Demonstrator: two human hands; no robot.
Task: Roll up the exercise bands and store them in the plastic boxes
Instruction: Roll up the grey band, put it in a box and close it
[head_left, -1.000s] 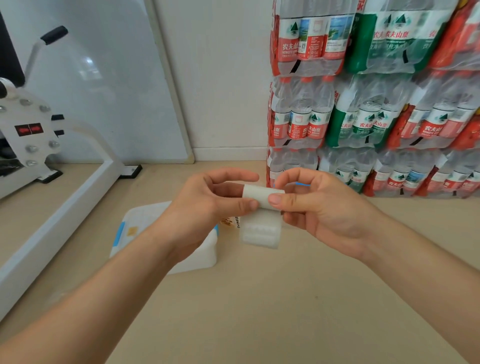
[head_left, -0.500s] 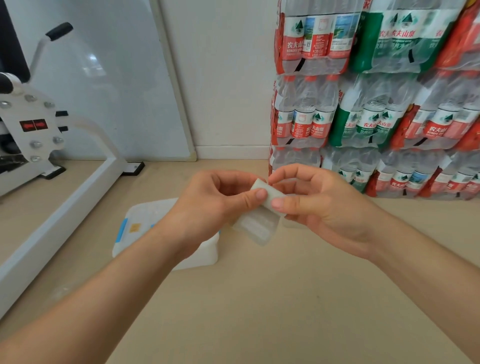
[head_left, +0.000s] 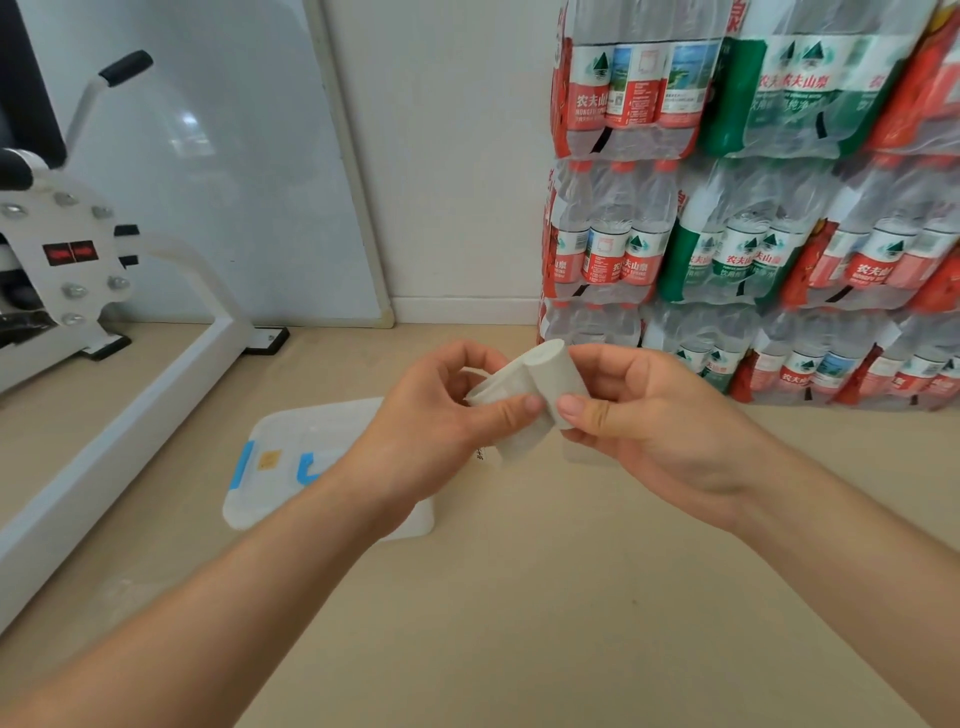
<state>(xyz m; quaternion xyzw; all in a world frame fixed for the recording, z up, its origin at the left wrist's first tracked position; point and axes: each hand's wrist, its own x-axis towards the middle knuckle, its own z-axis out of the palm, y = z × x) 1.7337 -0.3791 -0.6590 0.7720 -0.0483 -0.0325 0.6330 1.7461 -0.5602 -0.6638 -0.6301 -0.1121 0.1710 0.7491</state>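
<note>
White exercise band roll (head_left: 551, 378) in the pinch of left grip (head_left: 431, 434) and right grip (head_left: 660, 434)

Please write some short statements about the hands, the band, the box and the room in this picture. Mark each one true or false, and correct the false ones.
1. Both hands hold the band. True: the left hand and the right hand pinch the white band between them.
2. The band lies inside the box. False: it is up in the hands, and the box stands on the floor under the left forearm.
3. Packs of water bottles are stacked at the right. True.
4. The box has red clips. False: its clips are blue.
5. The exercise machine stands at the right. False: the exercise machine is at the left.
</note>
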